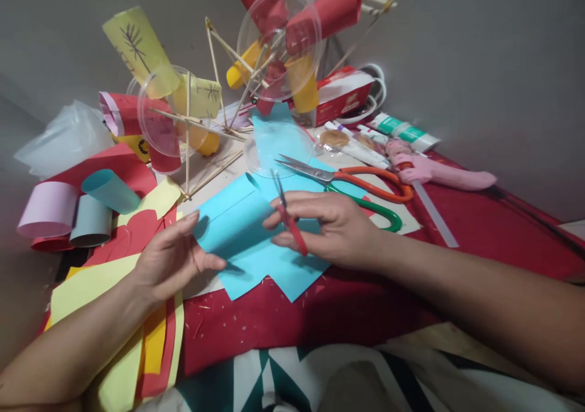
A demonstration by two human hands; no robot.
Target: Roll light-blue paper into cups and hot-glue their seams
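Closest to you: patterned teal-and-white fabric point(274, 375), then the red cloth point(320, 314) everything sits on. Yellow and red paper offcuts point(86, 284) are under your left forearm. Your left hand point(171, 259) is open, fingers straight, with fingertips and thumb on the left edge of the blue paper sheet point(237, 223). Can't tell if it actually pinches the sheet. Your right hand point(329, 226) is closed around the small red-handled scissors point(289, 217) and rests on the same sheet, blades pointing away from you and nearly together. The sheet lies between your hands and runs under the right one. Just past your right fingers are large orange-and-green scissors point(356, 183), tips toward a clear plastic lid point(274, 150). Beyond your left hand are rolled paper tubes point(48, 208). Beyond your right hand is a pink glue gun point(439, 171), with an adhesive tube point(404, 131) behind it. Farthest out are two skewer-and-paper-cone wheel models point(169, 110) point(278, 40) and a red box point(342, 95).
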